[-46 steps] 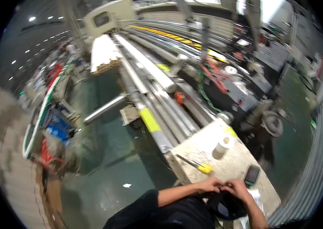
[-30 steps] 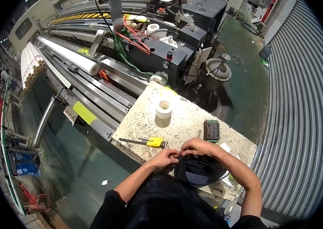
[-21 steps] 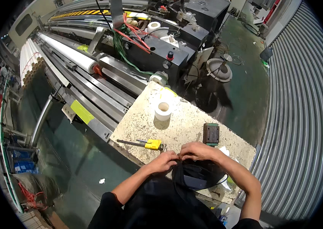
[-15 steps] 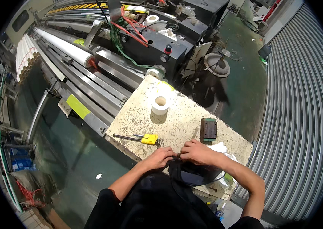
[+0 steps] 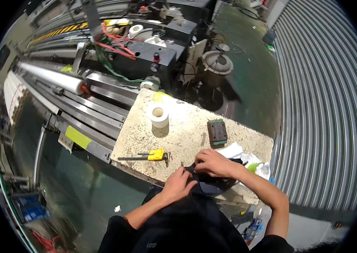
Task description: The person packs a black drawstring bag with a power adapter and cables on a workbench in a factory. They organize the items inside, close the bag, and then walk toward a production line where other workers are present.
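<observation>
A black cloth item (image 5: 212, 186), its exact kind unclear, bunches up at the near edge of the worn cream tabletop (image 5: 187, 126). My right hand (image 5: 215, 163) curls its fingers down over the cloth's upper edge. On its left side, my left hand (image 5: 178, 185) has dark fabric between its thumb and bent fingers; the fingertips are partly hidden. Beyond my left hand lies a yellow holder of hex keys (image 5: 156, 155). A dark metal block with green ends (image 5: 217, 133) rests past my right hand.
A white tape roll (image 5: 158, 117) stands farther back on the tabletop. Crumpled white paper (image 5: 252, 162) lies to the right. A long roller machine (image 5: 52, 78) borders the left, a black machine housing (image 5: 155, 63) the back. A corrugated metal shutter (image 5: 321, 105) rises at right.
The view has shifted, so the tabletop things appear farther left. My left hand has moved down a little, away from my right hand, and its thumb stands apart from its fingers.
</observation>
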Motion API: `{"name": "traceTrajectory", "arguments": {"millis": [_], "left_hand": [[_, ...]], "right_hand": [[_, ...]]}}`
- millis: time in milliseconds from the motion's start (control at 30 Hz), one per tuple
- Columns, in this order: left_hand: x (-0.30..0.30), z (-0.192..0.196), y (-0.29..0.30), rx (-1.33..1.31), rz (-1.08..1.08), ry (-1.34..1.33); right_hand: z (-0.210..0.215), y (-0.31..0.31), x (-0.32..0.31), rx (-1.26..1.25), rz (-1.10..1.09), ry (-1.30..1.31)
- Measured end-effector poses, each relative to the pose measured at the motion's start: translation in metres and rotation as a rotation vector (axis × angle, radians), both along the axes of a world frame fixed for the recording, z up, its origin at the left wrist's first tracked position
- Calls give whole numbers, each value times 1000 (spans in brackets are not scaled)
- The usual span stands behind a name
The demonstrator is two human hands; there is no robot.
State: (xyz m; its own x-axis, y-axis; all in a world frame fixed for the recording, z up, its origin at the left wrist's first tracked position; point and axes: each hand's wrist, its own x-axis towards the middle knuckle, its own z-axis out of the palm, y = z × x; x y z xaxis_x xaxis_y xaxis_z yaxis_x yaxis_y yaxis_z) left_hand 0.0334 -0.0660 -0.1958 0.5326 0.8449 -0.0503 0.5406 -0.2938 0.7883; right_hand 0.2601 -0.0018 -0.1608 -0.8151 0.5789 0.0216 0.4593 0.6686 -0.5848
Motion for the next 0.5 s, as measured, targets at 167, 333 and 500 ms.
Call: {"name": "traceTrajectory", "arguments": {"millis": [167, 333, 500], "left_hand": [[8, 1, 6, -66, -89, 17], [25, 56, -19, -957, -182, -363], [115, 76, -72, -1060, -470, -431]], "right_hand": [[32, -29, 2, 127, -286, 79], [114, -101, 31, -303, -898, -166], [77, -165, 69, -1156, -1235, 441]]}}
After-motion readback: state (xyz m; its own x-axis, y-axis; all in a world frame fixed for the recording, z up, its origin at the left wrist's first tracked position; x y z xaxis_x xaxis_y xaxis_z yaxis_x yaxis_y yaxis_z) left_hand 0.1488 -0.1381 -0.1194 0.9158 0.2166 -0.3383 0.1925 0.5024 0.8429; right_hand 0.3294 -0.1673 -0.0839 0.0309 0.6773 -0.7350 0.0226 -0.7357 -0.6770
